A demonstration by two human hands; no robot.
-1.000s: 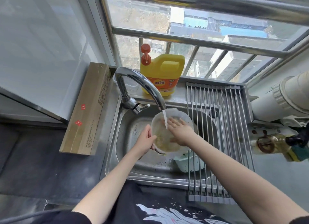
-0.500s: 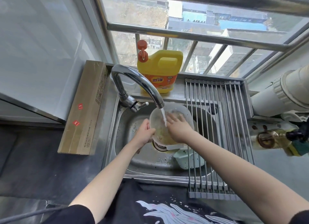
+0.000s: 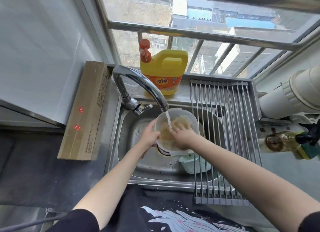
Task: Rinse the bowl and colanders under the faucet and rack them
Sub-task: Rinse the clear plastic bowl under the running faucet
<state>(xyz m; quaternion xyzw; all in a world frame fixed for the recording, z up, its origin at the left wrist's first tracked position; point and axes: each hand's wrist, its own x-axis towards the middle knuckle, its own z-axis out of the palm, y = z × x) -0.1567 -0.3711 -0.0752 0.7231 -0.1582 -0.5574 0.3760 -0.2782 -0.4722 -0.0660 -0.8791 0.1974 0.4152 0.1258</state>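
Daylight from a barred window falls on a steel sink set into a dark counter. Over the middle of the basin a translucent plastic bowl sits tilted under the faucet, whose stream lands inside it on cloudy, yellowish water. The left hand grips the bowl's left rim, thumb and fingers curled round the edge. The right hand reaches into the bowl from the near right, its fingers spread loosely against the inner wall; their tips are blurred behind the water. Just near and right of the bowl, a pale green colander lies in the basin, partly under a roll-up drying rack that spans the sink's right side. A yellow detergent jug with an orange pump stands on the far ledge behind the faucet. A long cardboard box lies on the counter to the left.
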